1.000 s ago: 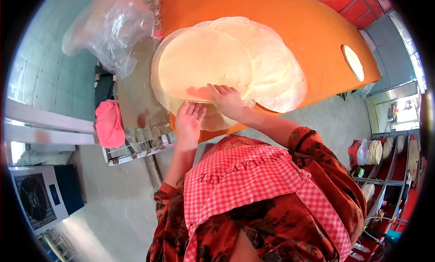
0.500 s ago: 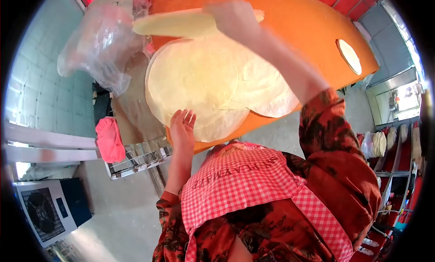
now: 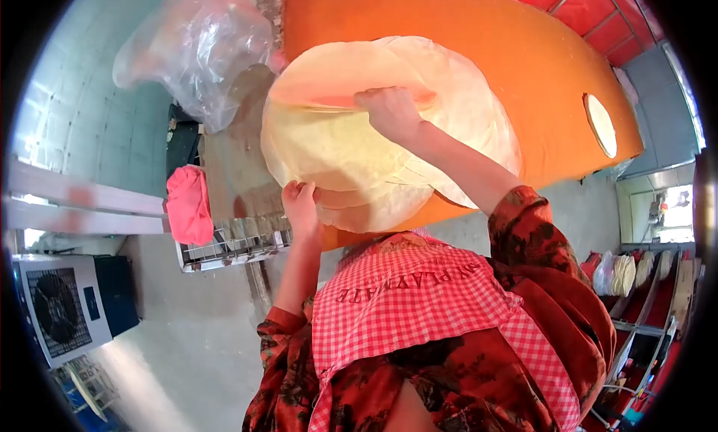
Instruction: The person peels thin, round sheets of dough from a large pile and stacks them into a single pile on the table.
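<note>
The right hand (image 3: 389, 110) pinches the top flatbread (image 3: 336, 77) in its fingers, half peeled off the stack (image 3: 464, 125). The left hand (image 3: 299, 204), fingers pressed together, rests at the stack's near edge.

We wear a red-and-white gingham apron (image 3: 419, 297), dark lettering near its 12 o'clock edge, over a red-and-black floral blouse (image 3: 553, 282); sleeves stop short of wrists. Left hand (image 3: 301, 204), right hand (image 3: 389, 110) bare.

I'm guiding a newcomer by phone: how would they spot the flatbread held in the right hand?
On the orange table lies a stack of pale round flatbreads. The top sheet, on its left side, is the one: unlike the flat ones beneath, its edge is raised and folded over in the right hand.
</note>
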A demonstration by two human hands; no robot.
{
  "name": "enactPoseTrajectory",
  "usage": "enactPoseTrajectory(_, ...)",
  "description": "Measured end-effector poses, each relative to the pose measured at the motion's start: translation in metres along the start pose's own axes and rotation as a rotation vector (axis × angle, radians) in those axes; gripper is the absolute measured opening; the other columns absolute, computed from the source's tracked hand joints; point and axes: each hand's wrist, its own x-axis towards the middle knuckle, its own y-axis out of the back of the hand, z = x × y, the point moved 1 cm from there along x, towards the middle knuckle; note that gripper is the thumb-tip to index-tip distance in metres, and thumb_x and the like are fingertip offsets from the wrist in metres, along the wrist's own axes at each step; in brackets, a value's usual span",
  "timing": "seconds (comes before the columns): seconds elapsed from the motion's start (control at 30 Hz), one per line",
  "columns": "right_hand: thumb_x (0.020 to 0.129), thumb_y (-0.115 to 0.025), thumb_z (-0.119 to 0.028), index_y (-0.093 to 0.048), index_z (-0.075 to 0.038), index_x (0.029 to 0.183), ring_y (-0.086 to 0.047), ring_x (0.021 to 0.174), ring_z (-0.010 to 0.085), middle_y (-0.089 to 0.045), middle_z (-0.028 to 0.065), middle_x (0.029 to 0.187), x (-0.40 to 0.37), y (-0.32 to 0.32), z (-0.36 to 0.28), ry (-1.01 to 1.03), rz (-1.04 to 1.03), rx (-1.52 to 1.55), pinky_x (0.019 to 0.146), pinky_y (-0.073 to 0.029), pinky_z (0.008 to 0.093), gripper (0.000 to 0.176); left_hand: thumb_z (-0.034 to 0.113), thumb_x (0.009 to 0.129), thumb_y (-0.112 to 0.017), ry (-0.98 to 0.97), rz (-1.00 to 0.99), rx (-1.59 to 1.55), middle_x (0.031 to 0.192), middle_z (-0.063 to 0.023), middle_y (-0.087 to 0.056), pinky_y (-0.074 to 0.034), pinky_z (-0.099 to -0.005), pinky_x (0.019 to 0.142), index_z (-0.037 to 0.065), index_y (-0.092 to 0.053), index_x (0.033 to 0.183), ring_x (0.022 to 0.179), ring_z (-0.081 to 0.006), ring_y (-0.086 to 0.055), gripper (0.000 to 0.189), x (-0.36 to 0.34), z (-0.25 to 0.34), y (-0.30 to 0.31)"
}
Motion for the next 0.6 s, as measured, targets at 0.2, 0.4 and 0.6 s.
enactPoseTrajectory(0.2, 0.075, -0.055, -0.012, -0.061, -0.007, 0.081, -0.066, 0.071, 0.0251, -0.065, 0.0115, 0.082, -0.057, -0.061, -0.063, 0.055, -0.013, 0.062, 0.057, -0.052, 0.0398, 0.010, -0.002, 0.083, -0.059, 0.036, 0.029, -0.163, 0.099, -0.0093, -0.055, -0.052, -0.0307, 0.075, -0.001, -0.041, 0.113, 0.085, -0.0177, -0.059, 0.035, -0.012, 0.034, -0.017)
enactPoseTrajectory(0.4, 0.073, -0.056, -0.010, -0.059, -0.007, 0.078, -0.066, 0.069, 0.0260, -0.064, 0.0102, 0.077, -0.057, -0.052, -0.061, 0.033, -0.064, 0.132, 0.058, -0.053, 0.0373, 0.007, 0.000, 0.085, -0.054, 0.208, -0.119, -0.327, 0.102, -0.0118, -0.056, -0.055, -0.0393, 0.080, -0.003, -0.047, 0.104, 0.088, -0.0260, -0.060, 0.020, -0.004, 0.021, 0.002)
enactPoseTrajectory(0.6, 0.073, -0.055, -0.008, -0.059, -0.007, 0.078, -0.066, 0.071, 0.0259, -0.064, 0.0091, 0.078, -0.061, -0.043, -0.055, 0.069, -0.138, 0.042, 0.057, -0.052, 0.0377, 0.006, 0.005, 0.088, -0.050, 0.369, -0.249, -0.421, 0.108, -0.0171, -0.056, -0.051, -0.0472, 0.092, -0.004, -0.051, 0.102, 0.101, -0.0326, -0.057, 0.017, -0.003, 0.008, 0.001)
